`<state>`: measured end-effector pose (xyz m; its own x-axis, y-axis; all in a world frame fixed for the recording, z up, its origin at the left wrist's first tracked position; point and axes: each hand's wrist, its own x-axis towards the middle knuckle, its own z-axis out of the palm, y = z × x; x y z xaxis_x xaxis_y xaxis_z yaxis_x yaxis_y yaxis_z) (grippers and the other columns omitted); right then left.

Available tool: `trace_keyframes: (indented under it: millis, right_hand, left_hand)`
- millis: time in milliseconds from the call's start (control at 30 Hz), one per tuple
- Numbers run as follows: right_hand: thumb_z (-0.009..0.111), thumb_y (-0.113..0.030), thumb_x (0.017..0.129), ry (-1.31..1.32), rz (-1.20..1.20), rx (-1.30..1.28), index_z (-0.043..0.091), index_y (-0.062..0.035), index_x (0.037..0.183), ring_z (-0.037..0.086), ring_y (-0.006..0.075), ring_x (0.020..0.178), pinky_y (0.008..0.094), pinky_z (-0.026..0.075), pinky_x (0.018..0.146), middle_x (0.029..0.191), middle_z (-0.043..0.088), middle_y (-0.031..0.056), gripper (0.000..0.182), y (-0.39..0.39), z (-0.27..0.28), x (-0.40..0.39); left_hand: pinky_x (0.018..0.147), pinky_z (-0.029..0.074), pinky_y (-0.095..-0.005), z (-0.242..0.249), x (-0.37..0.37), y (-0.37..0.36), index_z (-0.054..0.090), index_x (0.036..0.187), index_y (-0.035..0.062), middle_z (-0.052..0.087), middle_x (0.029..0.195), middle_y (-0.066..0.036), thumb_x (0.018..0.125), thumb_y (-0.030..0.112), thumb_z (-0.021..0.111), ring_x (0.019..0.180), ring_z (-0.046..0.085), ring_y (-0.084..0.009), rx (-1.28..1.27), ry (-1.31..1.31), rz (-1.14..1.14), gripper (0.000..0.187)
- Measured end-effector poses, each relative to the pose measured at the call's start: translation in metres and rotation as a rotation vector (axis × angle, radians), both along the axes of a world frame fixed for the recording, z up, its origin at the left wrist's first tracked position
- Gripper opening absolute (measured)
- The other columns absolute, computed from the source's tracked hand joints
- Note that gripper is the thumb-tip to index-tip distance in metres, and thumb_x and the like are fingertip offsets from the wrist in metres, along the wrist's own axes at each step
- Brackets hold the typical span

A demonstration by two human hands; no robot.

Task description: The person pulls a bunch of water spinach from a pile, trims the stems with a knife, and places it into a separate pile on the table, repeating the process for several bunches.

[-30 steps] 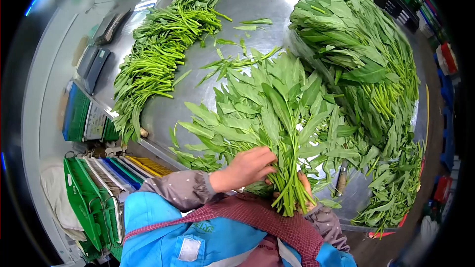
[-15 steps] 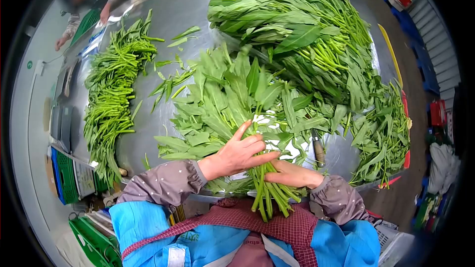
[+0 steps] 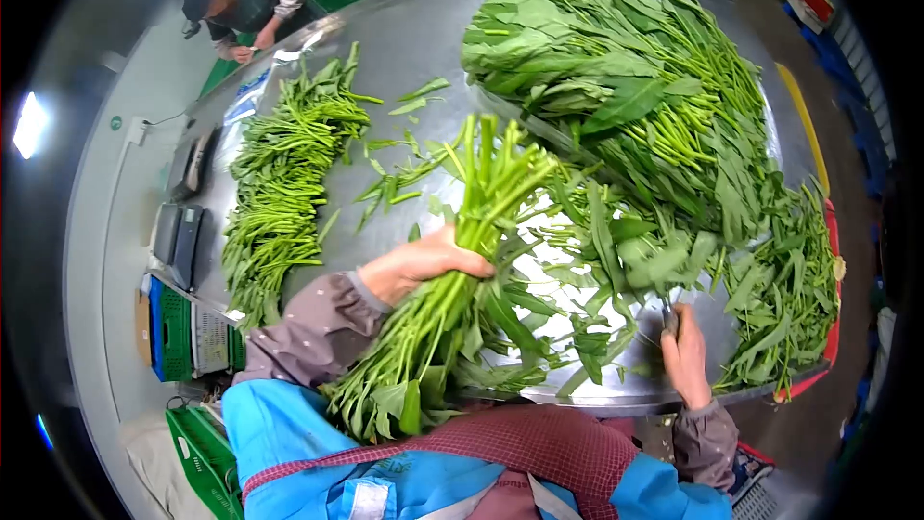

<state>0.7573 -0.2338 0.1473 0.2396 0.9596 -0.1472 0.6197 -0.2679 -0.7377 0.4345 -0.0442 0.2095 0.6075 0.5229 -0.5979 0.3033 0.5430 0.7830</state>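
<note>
My left hand (image 3: 433,262) is wrapped round a bunch of water spinach (image 3: 481,202). The cut stem ends point up and away from me, and the leaves hang down toward my apron. On the right, my right hand (image 3: 684,354) grips a knife (image 3: 668,316); its dark handle shows in part, and leaves cover most of its blade. Loose leaves (image 3: 592,337) lie on the metal table between my hands. A large heap of water spinach (image 3: 597,67) rises beyond them.
A row of water spinach bunches (image 3: 279,193) lies along the table's left side. Trimmed leaves (image 3: 784,299) pile up by the right edge. Dark scales-like devices (image 3: 178,236) stand at the left edge. Another person (image 3: 255,10) works at the far left corner.
The bunch has been turned over, stems now away from me, in my left hand alone. My right hand has let go of it, moved right and taken hold of the knife.
</note>
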Motion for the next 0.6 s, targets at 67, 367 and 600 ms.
trace_keyframes:
  millis: [67, 367, 600]
  right_hand:
    - [0.055, -0.016, 0.075, 0.057, 0.075, -0.069, 0.045, -0.0047, 0.1, 0.054, 0.0346, 0.059, 0.0409, 0.04, 0.055, 0.062, 0.054, 0.0149, 0.029, -0.003, 0.0, -0.013]
    - [0.061, -0.011, 0.072, 0.062, 0.381, 0.507, 0.052, -0.0059, 0.091, 0.057, 0.0262, 0.058, 0.0335, 0.044, 0.05, 0.076, 0.057, 0.0087, 0.022, 0.062, 0.01, -0.076]
    - [0.06, -0.006, 0.07, -0.134, 0.367, 0.534, 0.049, -0.0032, 0.084, 0.055, 0.03, 0.059, 0.0363, 0.043, 0.051, 0.07, 0.053, 0.0125, 0.018, 0.088, 0.012, -0.089]
  left_hand:
    - [0.084, 0.043, -0.0276, -0.005, 0.007, -0.005, 0.029, 0.128, 0.0012, 0.047, 0.115, -0.011, 0.065, 0.008, 0.069, 0.098, 0.05, -0.0163, -0.141, 0.026, -0.009, 0.075]
    - [0.091, 0.035, -0.0277, -0.021, 0.027, -0.018, 0.035, 0.126, 0.0008, 0.049, 0.116, -0.008, 0.066, 0.007, 0.069, 0.106, 0.046, -0.0158, -0.092, -0.057, -0.138, 0.069]
    - [0.089, 0.037, -0.0256, -0.033, 0.025, -0.026, 0.039, 0.122, -0.0006, 0.049, 0.114, -0.008, 0.066, 0.01, 0.068, 0.102, 0.047, -0.0152, -0.029, -0.023, -0.175, 0.064]
